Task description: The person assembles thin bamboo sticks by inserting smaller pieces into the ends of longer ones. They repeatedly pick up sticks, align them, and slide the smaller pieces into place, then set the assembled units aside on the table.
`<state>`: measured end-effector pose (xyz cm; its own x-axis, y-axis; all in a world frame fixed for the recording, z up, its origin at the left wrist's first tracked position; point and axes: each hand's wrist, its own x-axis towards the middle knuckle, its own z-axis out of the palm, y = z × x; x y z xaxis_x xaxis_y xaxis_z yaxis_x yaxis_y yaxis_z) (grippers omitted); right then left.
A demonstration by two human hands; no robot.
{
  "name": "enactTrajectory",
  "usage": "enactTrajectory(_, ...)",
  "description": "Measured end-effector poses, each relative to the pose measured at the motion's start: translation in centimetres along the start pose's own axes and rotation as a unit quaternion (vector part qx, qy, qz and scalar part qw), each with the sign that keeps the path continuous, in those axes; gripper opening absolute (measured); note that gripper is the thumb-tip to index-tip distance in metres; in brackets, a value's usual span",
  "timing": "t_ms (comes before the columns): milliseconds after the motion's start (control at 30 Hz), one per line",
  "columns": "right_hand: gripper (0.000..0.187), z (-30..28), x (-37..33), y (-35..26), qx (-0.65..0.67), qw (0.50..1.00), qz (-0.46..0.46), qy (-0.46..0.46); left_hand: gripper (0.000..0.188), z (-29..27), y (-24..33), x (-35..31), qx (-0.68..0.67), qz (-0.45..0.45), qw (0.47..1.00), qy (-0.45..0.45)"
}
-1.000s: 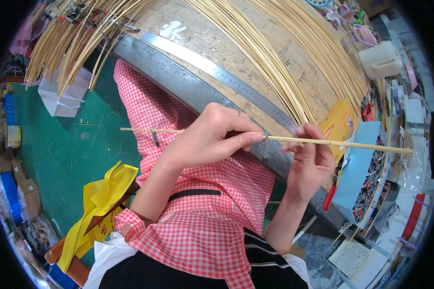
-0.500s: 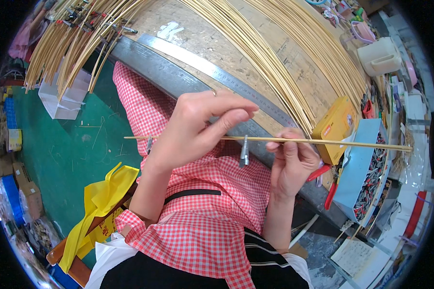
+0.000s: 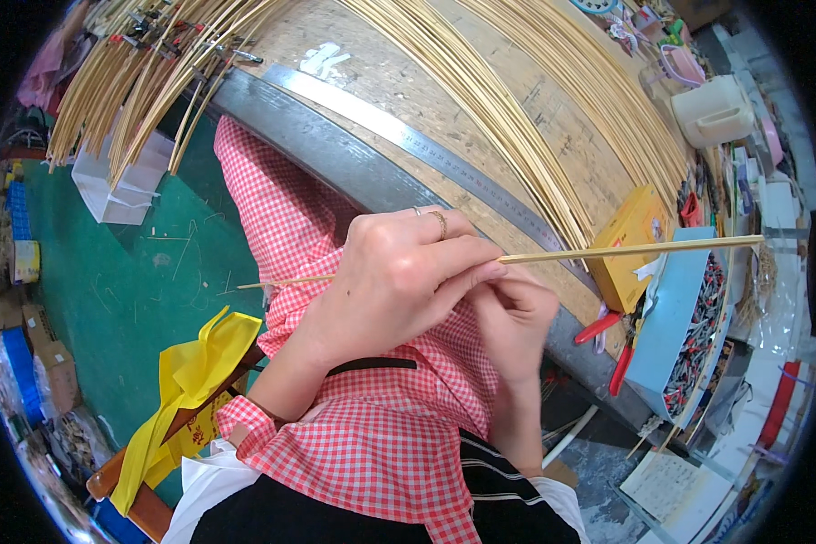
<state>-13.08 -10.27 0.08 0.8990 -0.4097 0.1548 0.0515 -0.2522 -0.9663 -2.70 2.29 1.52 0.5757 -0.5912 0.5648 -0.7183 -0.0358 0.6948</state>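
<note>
A thin bamboo strip (image 3: pixel 644 249) runs crosswise over my lap, its right part sloping up and its left tip out beyond my wrist. My left hand (image 3: pixel 403 286) is closed over the strip's middle, thumb and fingers pinched at the near side of it. Just under those fingertips, my right hand (image 3: pixel 519 322) is closed too, its fingers curled against the left ones. What the right fingers hold is covered by the left hand. Metal clips seen on the strip earlier are out of sight behind my hand.
A wooden workbench (image 3: pixel 381 86) bears long bundles of bamboo strips (image 3: pixel 480 100) and a steel ruler (image 3: pixel 426 150). To the right stand a yellow box (image 3: pixel 621 245), red-handled pliers (image 3: pixel 621 367) and a blue box (image 3: pixel 648 349) of small clips. Yellow cloth (image 3: pixel 181 381) hangs at left.
My left hand has moved right and down to meet my right hand, which has shifted slightly left and lower. The strip's right end has tipped up. The clips have gone out of view.
</note>
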Motion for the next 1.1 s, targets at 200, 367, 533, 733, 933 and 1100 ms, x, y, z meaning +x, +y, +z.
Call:
enactTrajectory(200,0.011,-4.0,0.6,-2.2,0.148,0.984,-0.021,0.099,0.012,-0.2,0.3,0.2,-0.034,-0.012,0.999,-0.029)
enactTrajectory(367,0.012,-4.3,1.1,-1.7,0.214,0.970,-0.019,0.109,0.011,0.1,0.4,0.3,-0.038,-0.012,0.997,-0.068)
enactTrajectory(533,0.014,-4.2,0.8,-1.2,0.248,0.964,0.018,0.098,0.011,-0.1,0.3,0.2,-0.002,-0.011,0.996,-0.085)
enactTrajectory(733,0.011,-3.9,0.7,0.1,0.257,0.962,0.008,0.091,0.013,-0.4,0.1,0.1,0.024,0.000,0.993,-0.114)
enactTrajectory(933,0.008,-3.1,0.3,-0.9,0.230,0.971,-0.021,0.060,0.009,0.7,0.7,0.6,-0.161,-0.066,0.981,-0.086)
enactTrajectory(1100,0.011,-3.4,0.8,-1.6,0.225,0.970,-0.090,-0.030,0.010,-0.3,1.5,1.2,-0.201,-0.142,0.959,-0.144)
